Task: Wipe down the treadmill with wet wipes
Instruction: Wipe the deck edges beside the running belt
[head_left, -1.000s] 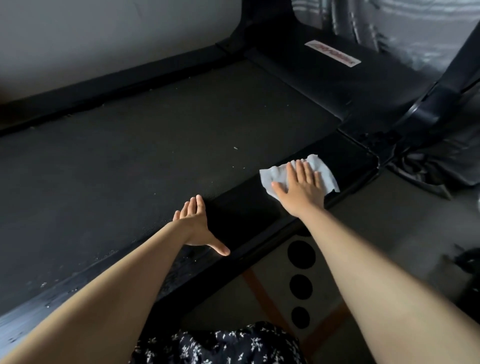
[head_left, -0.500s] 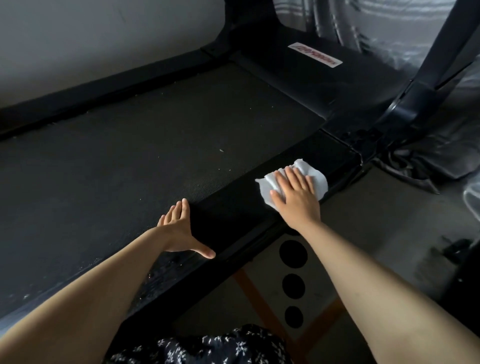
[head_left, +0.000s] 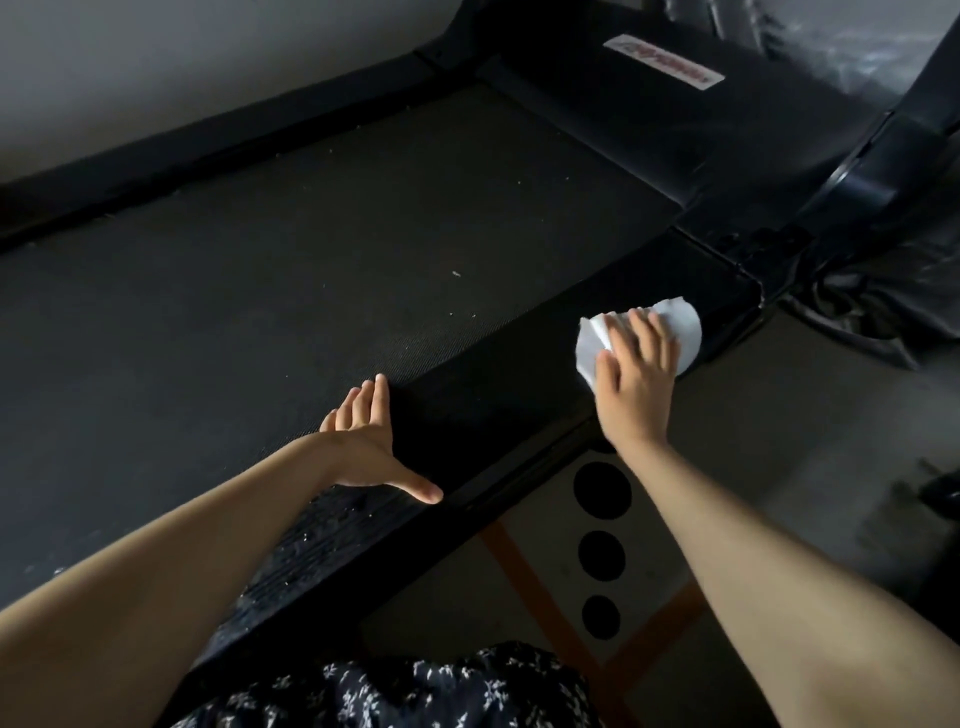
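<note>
The black treadmill fills the view, its dark belt (head_left: 322, 270) running from lower left to upper right. A black side rail (head_left: 519, 384) borders the belt's near edge. My right hand (head_left: 636, 379) presses flat, fingers straight, on a white wet wipe (head_left: 685, 332) lying on the rail near its front end. My left hand (head_left: 369, 447) rests flat with spread fingers at the seam of belt and rail, thumb pointing right, holding nothing.
The motor cover (head_left: 665, 119) with a white and red label (head_left: 664, 61) lies at the upper right, beside a black upright (head_left: 893, 161). Grey floor (head_left: 810, 457) with an orange stripe and black dots lies right of the rail. Wet specks dot the rail's near end.
My right hand has slid the wipe a little along the rail toward the front end, and the wipe has bunched up. My left hand stays in place.
</note>
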